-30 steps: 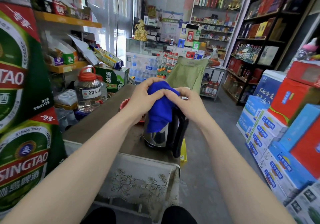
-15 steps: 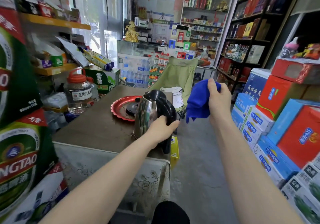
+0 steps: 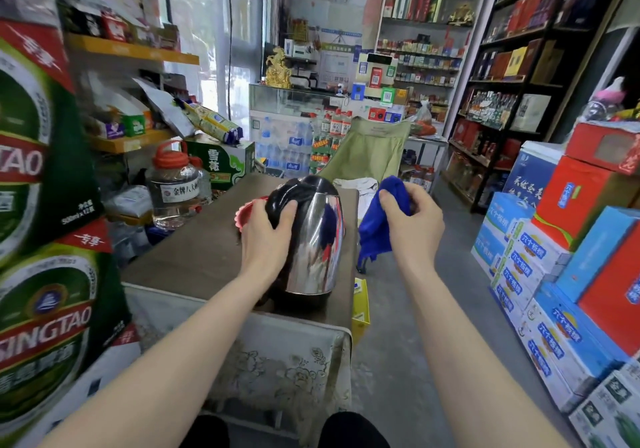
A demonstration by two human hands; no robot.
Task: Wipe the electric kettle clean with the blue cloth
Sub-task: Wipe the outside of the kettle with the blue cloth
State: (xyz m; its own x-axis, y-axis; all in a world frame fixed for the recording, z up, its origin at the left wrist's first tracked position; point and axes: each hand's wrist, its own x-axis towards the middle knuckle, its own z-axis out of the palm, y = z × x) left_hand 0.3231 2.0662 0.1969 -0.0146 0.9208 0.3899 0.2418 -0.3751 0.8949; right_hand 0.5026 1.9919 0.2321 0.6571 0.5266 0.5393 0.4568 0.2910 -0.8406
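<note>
Left hand: (image 3: 268, 236) wrapped over the kettle's black handle at its upper left side, fingers curled round it, thumb toward the steel wall.
Right hand: (image 3: 410, 214) clenched on the cloth, bunched between thumb and fingers, off the table's right edge, over the floor.
Cloth: (image 3: 375, 226) blue, hangs down from the fist at 3 o'clock of the kettle, near it; whether it touches the steel I cannot tell. Its blue shows mirrored in the wall.
Kettle: (image 3: 311, 240) steel body, black lid and base, upright on the table, close to the near edge and the right edge; the handle faces 9 o'clock.
Table: (image 3: 194, 260) brown top; a bare stretch lies at 9 o'clock of the kettle, out to the left edge. A patterned cover hangs over the near edge.
Tray: (image 3: 244, 217) red, scalloped rim, at 11 o'clock, partly hidden behind the kettle and left hand.
Jar: (image 3: 176, 188) clear, red cap, beyond the table's left edge at 10 o'clock.
Floor: (image 3: 415, 309) open grey aisle at 3 o'clock, bounded on the right by stacked boxes (image 3: 540, 264).
</note>
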